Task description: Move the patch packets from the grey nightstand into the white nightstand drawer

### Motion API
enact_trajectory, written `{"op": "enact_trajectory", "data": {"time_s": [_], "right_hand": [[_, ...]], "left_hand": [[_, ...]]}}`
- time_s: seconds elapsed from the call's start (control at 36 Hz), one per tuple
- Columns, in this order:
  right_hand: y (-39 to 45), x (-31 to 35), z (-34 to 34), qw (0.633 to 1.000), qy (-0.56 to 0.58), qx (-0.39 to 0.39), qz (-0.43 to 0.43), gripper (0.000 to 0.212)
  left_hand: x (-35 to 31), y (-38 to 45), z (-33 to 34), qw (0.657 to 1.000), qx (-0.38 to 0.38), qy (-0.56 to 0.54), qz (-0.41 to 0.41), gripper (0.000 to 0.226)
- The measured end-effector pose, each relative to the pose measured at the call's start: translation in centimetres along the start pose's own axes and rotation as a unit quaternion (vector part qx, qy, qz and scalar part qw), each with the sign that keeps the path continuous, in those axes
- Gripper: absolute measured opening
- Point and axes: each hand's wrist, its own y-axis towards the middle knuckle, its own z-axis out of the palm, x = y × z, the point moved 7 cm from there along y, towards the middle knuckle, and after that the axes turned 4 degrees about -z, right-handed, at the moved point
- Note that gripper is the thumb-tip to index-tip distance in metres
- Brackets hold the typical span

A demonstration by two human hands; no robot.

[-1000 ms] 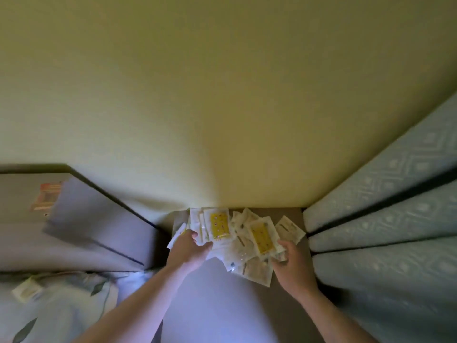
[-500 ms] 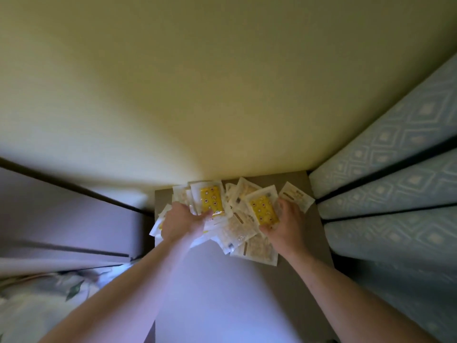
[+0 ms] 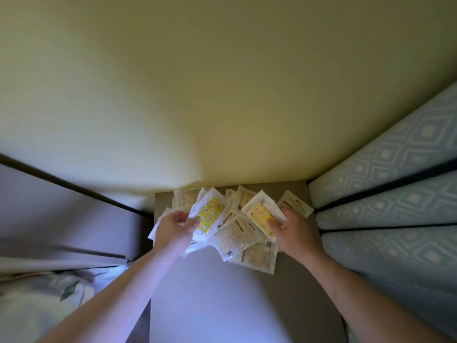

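Now, with the packets (image 3: 237,233) heaped at the wall end of the grey nightstand (image 3: 296,288), the left hand (image 3: 174,230) and right hand (image 3: 295,232), fingers curled onto yellow-faced packets at the heap's opposite sides, should probably squeeze inward before lifting so none slide off.

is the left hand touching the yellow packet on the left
Touching. The head view shows the left hand pinching the edge of the left yellow packet, thumb and fingers curled onto it, with no gap.
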Motion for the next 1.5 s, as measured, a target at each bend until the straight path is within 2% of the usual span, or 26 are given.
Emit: {"op": "enact_trajectory", "data": {"time_s": [0.19, 0.28, 0.36, 0.58, 0.64, 0.72, 0.81, 0.89, 0.97, 1.0, 1.08, 1.17, 1.39, 1.5], "right_hand": [[4.4, 2.5, 0.7, 0.995, -0.072, 0.061, -0.038, 0.018], [5.8, 2.6, 1.8, 0.989, -0.104, 0.105, -0.020, 0.021], [6.3, 3.3, 1.9, 0.989, -0.107, 0.104, 0.001, 0.024], [5.9, 3.0, 0.8, 0.987, -0.105, 0.108, 0.064, 0.071], [5.6, 3.1, 0.4, 0.985, -0.111, 0.119, 0.056, 0.063], [4.7, 3.5, -0.7, 0.983, -0.124, 0.133, 0.027, 0.022], [3.6, 4.2, -2.3, 0.986, -0.105, 0.127, 0.006, 0.010], [2.7, 4.8, -2.5, 0.981, -0.122, 0.146, -0.027, 0.017], [1.9, 6.0, -0.3, 0.947, -0.229, 0.196, -0.112, 0.051], [1.5, 6.6, 0.8, 0.931, -0.259, 0.214, -0.144, 0.056], [0.2, 8.1, 4.5, 0.880, -0.334, 0.252, -0.226, 0.043], [-0.6, 8.3, 7.3, 0.856, -0.367, 0.274, -0.239, 0.037], [-1.3, 8.0, 10.0, 0.862, -0.400, 0.213, -0.228, 0.044], [-2.0, 7.7, 9.8, 0.880, -0.378, 0.208, -0.198, 0.036]], "left_hand": [[3.9, -0.8, -2.1, 0.998, 0.009, -0.068, -0.013, 0.021], [5.2, -1.2, -2.5, 0.997, 0.006, -0.077, -0.018, 0.016], [6.1, -1.5, -2.5, 0.997, 0.015, -0.069, -0.027, 0.011], [6.8, -1.3, -1.9, 0.994, -0.004, -0.104, -0.038, 0.009], [7.1, -1.2, -1.8, 0.994, -0.008, -0.099, -0.039, 0.009], [7.9, -1.2, -1.9, 0.994, -0.013, -0.097, -0.043, 0.008], [8.6, -1.3, -2.0, 0.993, -0.015, -0.103, -0.053, 0.007], [8.8, -1.7, -2.2, 0.993, -0.017, -0.107, -0.055, 0.008], [8.5, -2.4, -2.3, 0.993, -0.015, -0.109, -0.040, 0.005], [8.5, -2.6, -2.3, 0.993, -0.013, -0.111, -0.035, 0.003], [8.7, -3.0, -2.5, 0.993, -0.008, -0.113, -0.025, 0.003], [9.2, -3.4, -2.8, 0.994, -0.008, -0.105, -0.020, 0.003], [10.9, -4.6, -3.9, 0.997, -0.023, -0.069, -0.020, 0.005], [11.1, -5.5, -5.0, 0.997, -0.029, -0.076, -0.015, 0.004]]}}
